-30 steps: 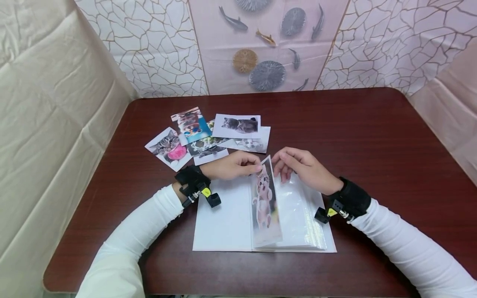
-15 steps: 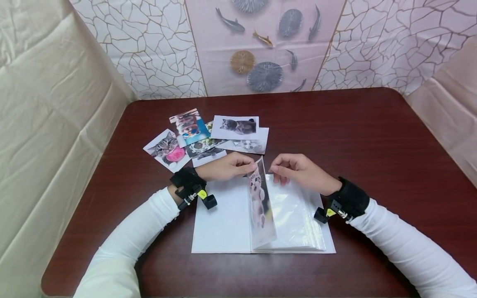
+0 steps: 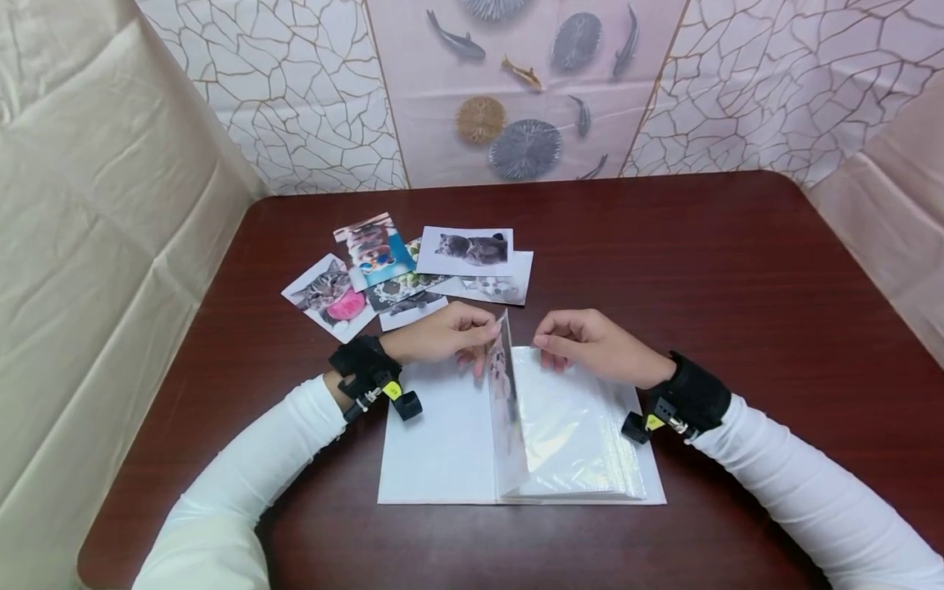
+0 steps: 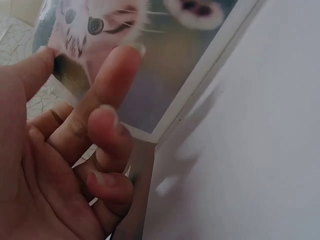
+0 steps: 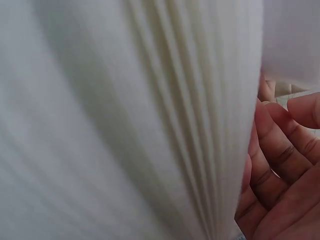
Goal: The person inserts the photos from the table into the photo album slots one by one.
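Note:
A white photo album lies spread on the table, its clear-sleeved pages stacked on the right half. My left hand pinches the top edge of a sleeve page holding a photo of a kitten, which stands nearly upright by the spine. In the left wrist view the other left fingers spread loosely behind that page. At the top edge of the page stack is my right hand, fingers loosely bent. The right wrist view shows its fingers behind the pages, the thumb apart from them.
Behind the album, several loose cat photos overlap on the dark red-brown table. One at the left shows a cat with a pink ball. A patterned cloth hangs beyond the table's far edge.
My left hand has shifted left with the kitten page, which has swung from facing the head camera to nearly edge-on. My right hand has lowered slightly at the top of the page stack.

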`<state>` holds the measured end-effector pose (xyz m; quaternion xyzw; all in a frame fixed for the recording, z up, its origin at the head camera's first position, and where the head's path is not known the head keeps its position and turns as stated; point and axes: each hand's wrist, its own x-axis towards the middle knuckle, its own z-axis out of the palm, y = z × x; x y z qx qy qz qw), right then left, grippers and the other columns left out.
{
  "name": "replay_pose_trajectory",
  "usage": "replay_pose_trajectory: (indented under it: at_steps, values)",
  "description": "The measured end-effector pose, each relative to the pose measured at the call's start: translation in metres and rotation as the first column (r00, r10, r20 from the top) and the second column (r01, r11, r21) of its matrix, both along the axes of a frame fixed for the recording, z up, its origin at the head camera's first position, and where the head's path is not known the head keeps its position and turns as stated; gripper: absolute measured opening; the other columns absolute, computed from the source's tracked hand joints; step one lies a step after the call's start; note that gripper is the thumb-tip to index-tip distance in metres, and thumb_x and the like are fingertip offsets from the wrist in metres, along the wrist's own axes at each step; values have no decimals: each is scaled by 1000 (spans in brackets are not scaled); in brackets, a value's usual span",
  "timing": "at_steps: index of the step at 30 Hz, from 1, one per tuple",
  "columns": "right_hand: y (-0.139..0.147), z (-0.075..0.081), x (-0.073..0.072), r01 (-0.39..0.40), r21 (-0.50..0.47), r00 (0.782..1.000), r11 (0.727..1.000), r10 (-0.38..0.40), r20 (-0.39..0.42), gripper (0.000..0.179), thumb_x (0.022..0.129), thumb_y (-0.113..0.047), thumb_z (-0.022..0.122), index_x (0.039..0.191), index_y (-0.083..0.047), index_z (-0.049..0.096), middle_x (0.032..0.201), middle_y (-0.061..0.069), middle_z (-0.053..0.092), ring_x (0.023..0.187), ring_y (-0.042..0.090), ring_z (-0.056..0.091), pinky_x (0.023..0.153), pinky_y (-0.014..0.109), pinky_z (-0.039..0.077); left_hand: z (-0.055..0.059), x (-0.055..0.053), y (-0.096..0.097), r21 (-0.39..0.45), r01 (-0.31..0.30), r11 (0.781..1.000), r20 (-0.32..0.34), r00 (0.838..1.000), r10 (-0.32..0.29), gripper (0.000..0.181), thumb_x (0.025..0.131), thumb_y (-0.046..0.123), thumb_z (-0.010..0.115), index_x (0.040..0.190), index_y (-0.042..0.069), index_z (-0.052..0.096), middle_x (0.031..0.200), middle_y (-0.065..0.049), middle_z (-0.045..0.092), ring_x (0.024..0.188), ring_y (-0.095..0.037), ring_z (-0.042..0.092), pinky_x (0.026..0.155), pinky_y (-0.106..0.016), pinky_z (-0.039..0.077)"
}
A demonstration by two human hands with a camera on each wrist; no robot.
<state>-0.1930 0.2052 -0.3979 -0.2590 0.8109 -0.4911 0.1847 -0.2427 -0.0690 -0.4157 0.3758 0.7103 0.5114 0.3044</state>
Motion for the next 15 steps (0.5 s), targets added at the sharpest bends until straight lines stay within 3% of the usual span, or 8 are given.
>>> replay_pose_trajectory:
  at_steps: [6, 11, 15]
  values:
    - [0, -1, 0, -2, 26, 1000, 1000, 1, 15, 14, 104, -18, 59, 104, -7, 69, 83, 7, 68, 73, 20, 63, 67, 28, 51, 0, 0, -10, 41, 26, 999, 31, 999, -28, 41, 111, 32, 40, 95, 3, 63, 75, -12, 74, 59, -24, 55, 60, -29, 46]
    - [0, -2, -1, -21, 26, 999, 999, 20, 28, 15, 104, -18, 58, 104, -7, 68, 83, 7, 68, 73, 20, 63, 68, 28, 52, 3, 2, -18, 100, 24, 995, 42, 999, -28, 54, 110, 43, 38, 103, -5, 61, 79, -19, 73, 62, -21, 56, 60, -30, 43]
    - [0, -1, 0, -32, 22, 999, 999, 31, 35, 16, 105, -17, 58, 104, -6, 68, 83, 7, 68, 74, 20, 64, 70, 28, 53, 5, 4, -25, 137, 11, 991, 22, 1000, -14, 55, 111, 41, 36, 102, -8, 62, 77, -14, 68, 62, -20, 54, 57, -30, 40]
